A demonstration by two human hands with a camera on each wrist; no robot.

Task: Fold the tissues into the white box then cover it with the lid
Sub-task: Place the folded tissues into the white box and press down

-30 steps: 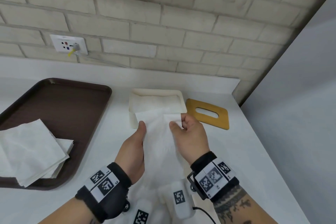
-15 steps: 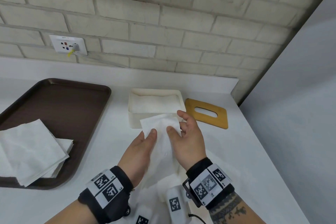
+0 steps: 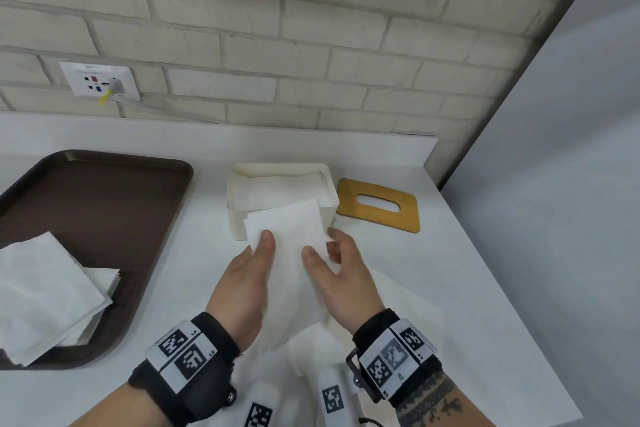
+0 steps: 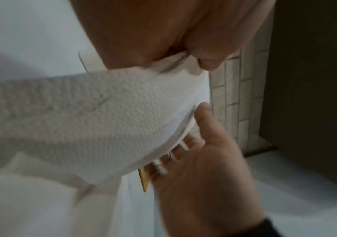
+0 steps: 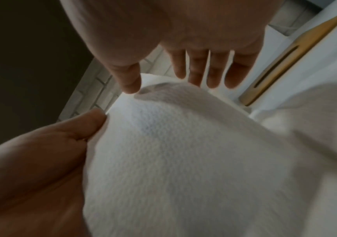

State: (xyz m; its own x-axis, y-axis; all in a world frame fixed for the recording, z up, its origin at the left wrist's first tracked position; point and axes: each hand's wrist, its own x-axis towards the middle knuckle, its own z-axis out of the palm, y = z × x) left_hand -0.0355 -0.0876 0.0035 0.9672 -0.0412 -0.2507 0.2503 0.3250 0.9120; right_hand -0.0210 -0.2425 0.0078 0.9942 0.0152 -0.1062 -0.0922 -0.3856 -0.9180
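Observation:
The white box [image 3: 239, 218] stands open on the counter with tissues lying inside. Just in front of it a white tissue [image 3: 287, 229] is held up, overlapping the box's front wall. My left hand [image 3: 259, 248] pinches the tissue's left edge, thumb on top; the left wrist view shows this pinch on the tissue [image 4: 102, 112]. My right hand [image 3: 322, 246] is at its right edge with fingers straight and spread, thumb against the paper; the right wrist view shows the splayed fingers [image 5: 198, 67] above the tissue [image 5: 183, 152]. The wooden lid [image 3: 377, 218], with an oval slot, lies flat right of the box.
A brown tray [image 3: 104, 201] at the left carries a stack of tissues [image 3: 48, 295]. More tissue paper [image 3: 408, 308] lies on the counter under my wrists. The brick wall with a socket [image 3: 98, 81] is behind; the counter's edge runs diagonally on the right.
The tissue's far end came out of the box and back toward me, and is held in front of the box. My right hand's pinch loosened and its fingers spread.

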